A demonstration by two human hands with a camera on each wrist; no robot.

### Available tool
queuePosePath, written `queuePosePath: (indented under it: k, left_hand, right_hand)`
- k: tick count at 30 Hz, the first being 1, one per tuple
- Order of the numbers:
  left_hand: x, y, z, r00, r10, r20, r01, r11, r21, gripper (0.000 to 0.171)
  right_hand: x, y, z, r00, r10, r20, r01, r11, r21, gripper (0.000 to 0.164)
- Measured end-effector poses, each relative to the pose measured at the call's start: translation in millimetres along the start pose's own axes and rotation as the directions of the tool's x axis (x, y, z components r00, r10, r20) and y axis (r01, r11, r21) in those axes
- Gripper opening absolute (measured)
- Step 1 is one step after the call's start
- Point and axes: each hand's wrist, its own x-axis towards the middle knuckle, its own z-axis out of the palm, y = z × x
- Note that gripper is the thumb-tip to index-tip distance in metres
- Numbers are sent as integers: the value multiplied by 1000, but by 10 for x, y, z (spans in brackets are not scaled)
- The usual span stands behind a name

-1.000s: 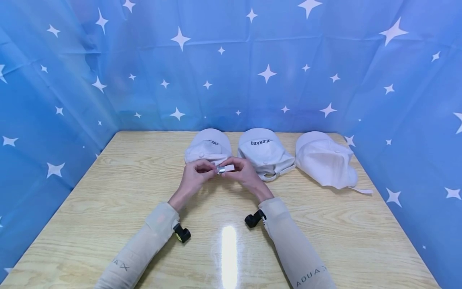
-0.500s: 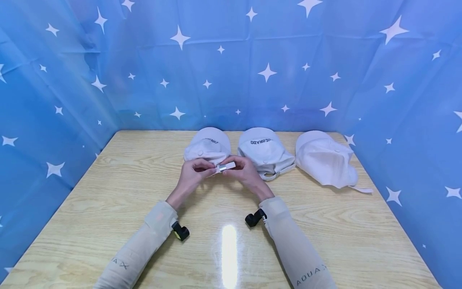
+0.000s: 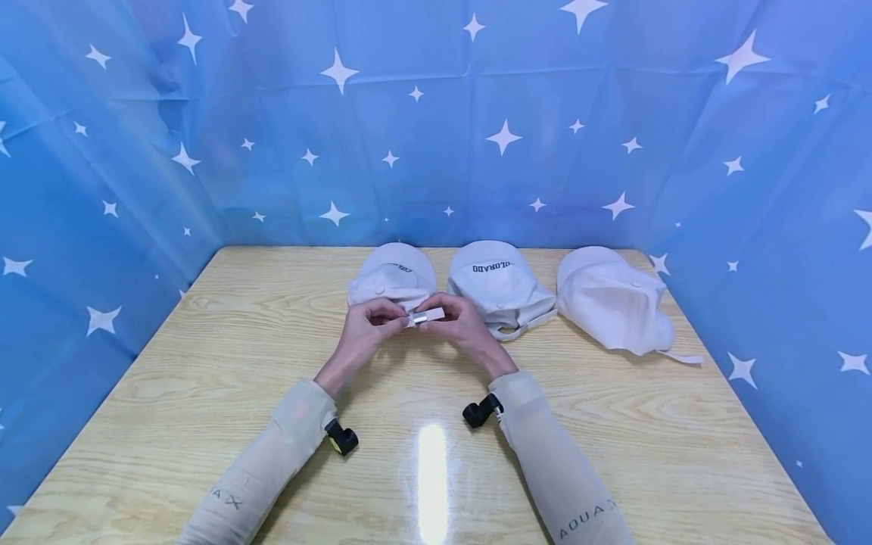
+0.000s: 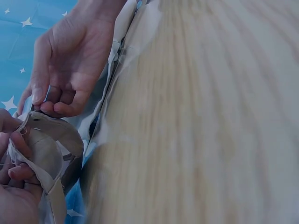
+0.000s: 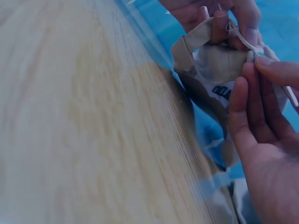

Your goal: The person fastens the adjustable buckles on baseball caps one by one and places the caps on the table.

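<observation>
My left hand (image 3: 364,329) grips the back edge of the leftmost white cap (image 3: 391,281), whose lettering shows partly. In the left wrist view, the fingers of this hand (image 4: 21,196) curl into the cap's back opening, with loose threads (image 4: 21,128) along the fabric edge. My right hand (image 3: 463,325) pinches a small slim tool (image 3: 429,315) with a silver metal part and a white end. In the right wrist view, the tool (image 5: 291,97) lies between thumb and fingers, its tip right at the cap's edge (image 5: 254,55). I cannot tell its exact kind.
A second white cap (image 3: 497,281) marked COLORADO lies just right of the hands. Farther right is a third white cap (image 3: 609,303), its strap trailing over the wooden table (image 3: 238,341). A blue star-printed curtain (image 3: 436,174) stands behind and at both sides.
The tool's white end has tilted slightly upward, and both hands have shifted only a little. The cap stays in the left hand, and the other caps lie where they were.
</observation>
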Motion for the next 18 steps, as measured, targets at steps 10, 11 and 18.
queuePosePath:
  k: [10, 11, 18]
  left_hand:
    - [-15, -15, 14, 999, 31, -16, -31, 999, 16, 9]
    - [-15, -12, 17, 999, 32, -17, -31, 999, 18, 9]
    - [-2, -10, 12, 1000, -9, -4, 9, 1000, 9, 13]
  right_hand:
    - [-1, 0, 5, 1000, -6, -7, 6, 1000, -20, 26]
    - [1, -4, 6, 1000, -5, -8, 5, 1000, -22, 26]
    - [1, -14, -1, 1000, -20, 1, 21, 999, -31, 26]
